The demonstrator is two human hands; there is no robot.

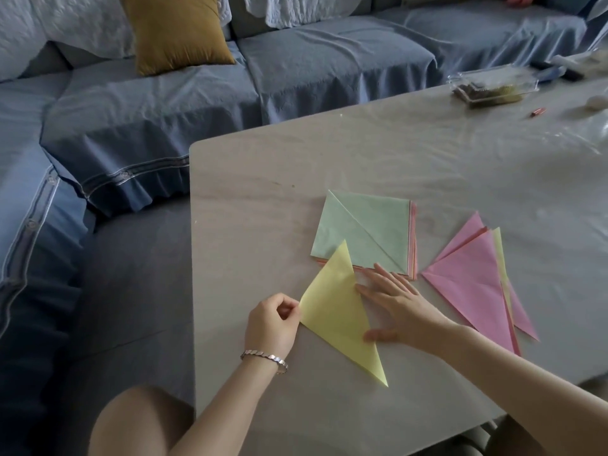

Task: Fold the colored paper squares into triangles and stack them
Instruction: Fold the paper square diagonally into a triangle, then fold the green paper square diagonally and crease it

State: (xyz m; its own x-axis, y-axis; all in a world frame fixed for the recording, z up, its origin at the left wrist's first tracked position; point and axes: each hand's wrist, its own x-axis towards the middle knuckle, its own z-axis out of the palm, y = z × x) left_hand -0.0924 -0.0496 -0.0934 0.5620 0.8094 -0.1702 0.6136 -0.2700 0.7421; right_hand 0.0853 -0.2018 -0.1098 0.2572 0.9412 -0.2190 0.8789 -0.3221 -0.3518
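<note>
1. Yellow triangle lies flat on the table near the front edge, between the two hands. Its long edge faces right and its upper tip overlaps the near corner of the green stack.
2. Left hand pinches the triangle's left corner between thumb and forefinger; the other fingers are curled in. A bracelet sits on that wrist.
3. Right hand lies flat with straight, spread fingers. The fingertips meet the triangle's long right edge in its upper half, and the thumb touches the same edge lower down. The palm rests on the table just right of the paper.
4. The green stack is a pile of squares just behind the right hand, with a diagonal crease across the top sheet and pink edges showing beneath.
5. Pink triangles lie fanned in a loose pile to the right of the right hand, with a yellow one among them.
6. A clear box stands at the far end of the table. Behind the table is a blue sofa with a mustard cushion.
</note>
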